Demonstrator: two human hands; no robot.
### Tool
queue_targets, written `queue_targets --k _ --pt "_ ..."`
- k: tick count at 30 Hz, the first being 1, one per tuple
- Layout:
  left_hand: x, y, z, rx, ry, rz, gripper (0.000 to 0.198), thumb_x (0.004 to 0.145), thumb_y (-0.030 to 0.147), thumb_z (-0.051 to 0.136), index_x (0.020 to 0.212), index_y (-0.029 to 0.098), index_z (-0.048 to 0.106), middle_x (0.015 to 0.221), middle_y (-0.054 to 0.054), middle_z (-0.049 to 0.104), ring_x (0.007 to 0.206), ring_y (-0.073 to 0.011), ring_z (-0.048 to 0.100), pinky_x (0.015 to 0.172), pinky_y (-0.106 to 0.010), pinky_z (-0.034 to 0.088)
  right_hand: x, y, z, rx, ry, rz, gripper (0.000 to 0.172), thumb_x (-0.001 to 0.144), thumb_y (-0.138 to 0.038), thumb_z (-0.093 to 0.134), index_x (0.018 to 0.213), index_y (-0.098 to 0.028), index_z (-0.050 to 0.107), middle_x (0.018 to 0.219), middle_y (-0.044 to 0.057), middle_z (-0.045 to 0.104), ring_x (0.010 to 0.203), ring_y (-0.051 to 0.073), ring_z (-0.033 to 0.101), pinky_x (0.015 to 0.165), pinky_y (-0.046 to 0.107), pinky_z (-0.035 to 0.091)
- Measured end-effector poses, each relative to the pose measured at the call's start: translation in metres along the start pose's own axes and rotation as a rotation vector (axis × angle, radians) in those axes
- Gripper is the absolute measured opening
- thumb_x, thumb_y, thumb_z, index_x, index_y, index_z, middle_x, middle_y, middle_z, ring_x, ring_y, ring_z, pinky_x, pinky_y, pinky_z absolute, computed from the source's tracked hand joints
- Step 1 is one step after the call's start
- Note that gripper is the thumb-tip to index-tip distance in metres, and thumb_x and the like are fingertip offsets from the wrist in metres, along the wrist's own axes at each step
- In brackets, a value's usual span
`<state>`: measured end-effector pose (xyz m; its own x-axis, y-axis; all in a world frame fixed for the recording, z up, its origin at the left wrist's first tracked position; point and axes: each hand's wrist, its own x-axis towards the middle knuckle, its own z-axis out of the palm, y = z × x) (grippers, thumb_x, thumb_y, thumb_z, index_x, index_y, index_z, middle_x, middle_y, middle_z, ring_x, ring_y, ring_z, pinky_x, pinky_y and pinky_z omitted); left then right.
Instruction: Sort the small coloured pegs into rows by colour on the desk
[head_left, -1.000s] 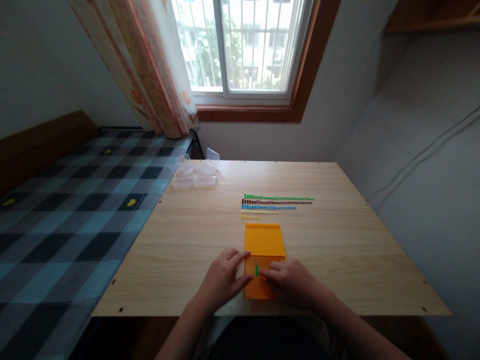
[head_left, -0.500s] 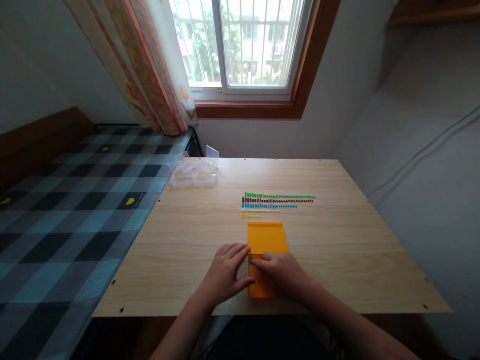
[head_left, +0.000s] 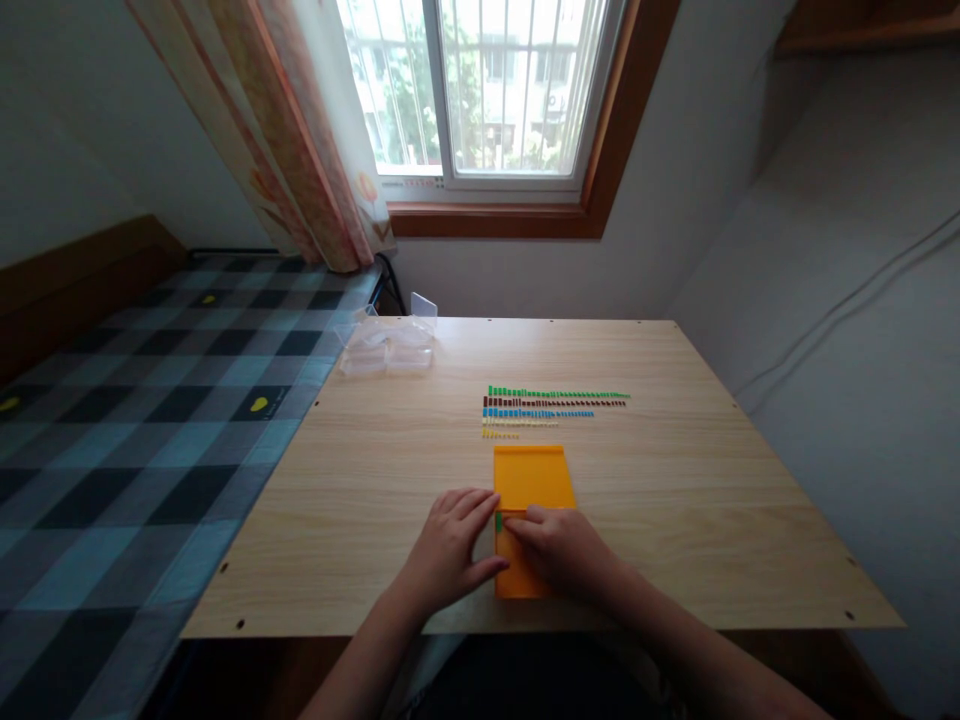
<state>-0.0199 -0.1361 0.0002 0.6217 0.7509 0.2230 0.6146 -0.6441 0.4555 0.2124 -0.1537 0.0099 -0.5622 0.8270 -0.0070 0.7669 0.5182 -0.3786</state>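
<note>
An open orange case (head_left: pixel 529 478) lies flat on the wooden table (head_left: pixel 675 520) near its front edge. My left hand (head_left: pixel 450 548) rests on the table against the case's left side, fingers spread and touching its edge. My right hand (head_left: pixel 562 548) lies over the near half of the case, with its fingertips pressed on a small green piece (head_left: pixel 499 522) at the case's left edge by the hinge line. Beyond the case are neat rows of tiny green, brown, blue and yellow pieces (head_left: pixel 551 405).
Clear plastic boxes (head_left: pixel 386 345) stand at the table's back left corner. A bed with a blue checked cover (head_left: pixel 142 420) adjoins the table on the left. A window and a curtain are behind; a grey wall with a cable runs along the right.
My right hand has moved the green piece from the middle of the near half up to the case's left edge at the hinge line. The left hand has hardly moved.
</note>
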Motion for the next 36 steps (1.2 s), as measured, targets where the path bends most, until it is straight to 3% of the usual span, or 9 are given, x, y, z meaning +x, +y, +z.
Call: queue_targets --k 15,22,29,32,36 --pt "-0.001 -0.002 0.002 0.012 -0.003 -0.004 0.072 0.084 0.063 0.067 0.14 0.019 0.056 0.137 -0.015 0.062 0.125 -0.0328 0.055 0.106 -0.051 0.043 0.01 -0.014 -0.008 -0.012 -0.086 0.105 0.018 0.094 -0.028 0.054 0.1 -0.02 0.069 0.09 0.007 0.073 0.075 0.019 0.068 0.064 0.026 0.04" --pt "-0.001 -0.003 0.001 0.004 0.011 -0.001 0.071 0.084 0.06 0.068 0.142 0.021 0.055 0.137 -0.015 0.061 0.124 -0.0335 0.055 0.106 -0.053 0.044 0.011 -0.015 -0.003 0.03 -0.05 0.144 0.02 0.095 -0.023 0.05 0.1 -0.02 0.069 0.09 0.007 0.074 0.077 0.018 0.069 0.066 0.026 0.041" --pt "-0.002 -0.002 0.002 -0.013 0.003 -0.015 0.069 0.085 0.056 0.069 0.143 0.021 0.054 0.138 -0.014 0.061 0.125 -0.0329 0.055 0.107 -0.052 0.044 0.003 -0.016 0.003 0.056 0.066 0.102 0.021 0.091 -0.018 0.053 0.102 -0.02 0.071 0.084 0.006 0.072 0.075 0.018 0.066 0.067 0.027 0.041" --pt "-0.002 -0.002 0.002 -0.014 0.008 -0.013 0.07 0.084 0.057 0.069 0.143 0.022 0.054 0.138 -0.014 0.061 0.126 -0.0334 0.055 0.107 -0.053 0.044 0.0 -0.012 -0.008 0.05 0.117 0.064 0.022 0.092 -0.019 0.054 0.103 -0.021 0.073 0.081 0.004 0.071 0.073 0.017 0.064 0.065 0.027 0.04" --pt "-0.002 -0.003 0.001 -0.041 0.013 -0.013 0.068 0.088 0.056 0.065 0.145 0.021 0.051 0.138 -0.014 0.061 0.126 -0.0323 0.055 0.107 -0.052 0.045 0.019 0.01 -0.044 -0.015 0.214 0.046 0.023 0.095 -0.022 0.053 0.102 -0.021 0.075 0.082 0.005 0.07 0.077 0.018 0.063 0.07 0.028 0.041"
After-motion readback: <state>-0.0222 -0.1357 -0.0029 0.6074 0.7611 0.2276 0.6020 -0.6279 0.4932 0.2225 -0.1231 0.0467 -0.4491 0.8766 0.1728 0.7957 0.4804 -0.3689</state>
